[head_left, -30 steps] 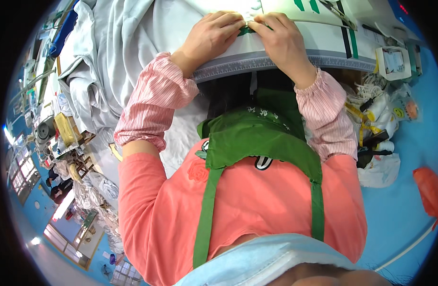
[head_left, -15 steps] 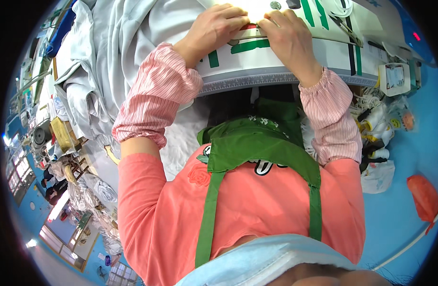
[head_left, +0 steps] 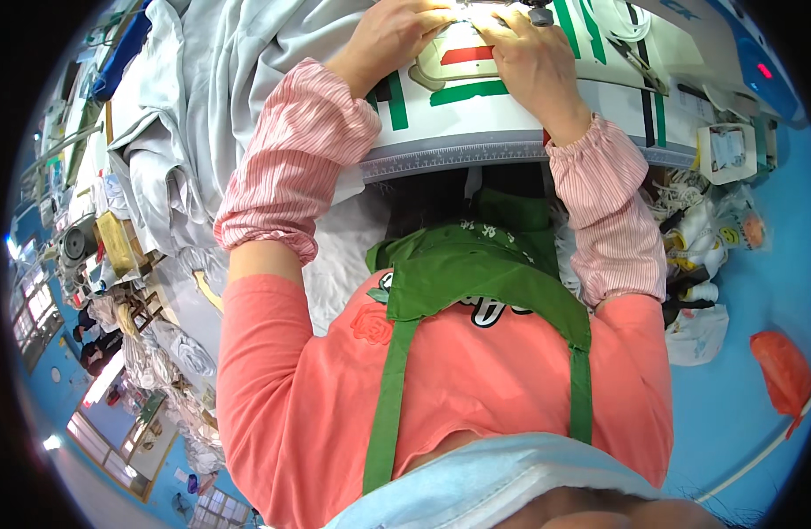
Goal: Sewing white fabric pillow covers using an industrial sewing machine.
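Your white, ruler-edged table (head_left: 458, 120) has that pale grey draped cloth (head_left: 246, 79) over its left side, near your left hand (head_left: 395, 37). Probably light, floppy, best pinched along an edge. That hand and your right hand (head_left: 533, 66) have bent fingers (gripping anything? can't tell, glare).

A garment-sewing workshop is shown. At the front, a sewing machine (head_left: 710, 40) is set into a white worktable (head_left: 520, 122), whose near edge is lined with a printed ruler strip (head_left: 467, 152). Grey fabric (head_left: 255, 53) is draped in folds over the left side, and thread snips (head_left: 642, 66) are laid near the machine. White thread spools (head_left: 705, 291) are stacked at the right; further cloth (head_left: 189, 344) is heaped at the left. A green apron (head_left: 476, 273) and striped sleeve covers (head_left: 282, 167) are worn.
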Demonstrator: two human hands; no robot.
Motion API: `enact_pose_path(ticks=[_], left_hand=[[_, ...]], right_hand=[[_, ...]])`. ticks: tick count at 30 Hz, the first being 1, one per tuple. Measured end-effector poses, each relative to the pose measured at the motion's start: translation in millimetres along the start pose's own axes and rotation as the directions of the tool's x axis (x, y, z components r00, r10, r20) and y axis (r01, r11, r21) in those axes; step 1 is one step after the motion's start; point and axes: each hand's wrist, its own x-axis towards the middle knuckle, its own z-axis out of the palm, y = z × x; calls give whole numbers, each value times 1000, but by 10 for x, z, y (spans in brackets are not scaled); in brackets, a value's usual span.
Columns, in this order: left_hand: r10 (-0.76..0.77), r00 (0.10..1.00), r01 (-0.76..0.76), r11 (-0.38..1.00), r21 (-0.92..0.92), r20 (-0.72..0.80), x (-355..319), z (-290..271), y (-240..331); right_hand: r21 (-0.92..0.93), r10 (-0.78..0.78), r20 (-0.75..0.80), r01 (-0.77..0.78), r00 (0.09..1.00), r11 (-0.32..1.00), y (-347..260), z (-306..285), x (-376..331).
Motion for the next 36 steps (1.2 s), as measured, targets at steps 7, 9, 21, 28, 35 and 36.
enact_pose_path(ticks=[7,9,21,28,35,36], left_hand=[[38,999,-37,998,42,-10,-22,40,-68],[55,998,-55,996,71,-2,-55,58,-88],[-44,989,-8,939,343,144,-92,89,-106],[-326,937,348,899,266,-124,-110,-309,0],[-636,480,599,741,303,604,-227,-985,839],[-518,630,445,851,279,578,-277,-996,786]], right_hand=[[-159,115,-7,-114,993,981,371,135,-186],[-62,140,-72,-144,988,988,512,190,-167],[-49,134,-205,-146,970,988,653,317,-148],[-9,123,-200,-127,972,992,446,194,-189],[173,-104,250,61,963,983,-729,-77,-626],[132,-139,337,99,931,986,-903,-50,-615]])
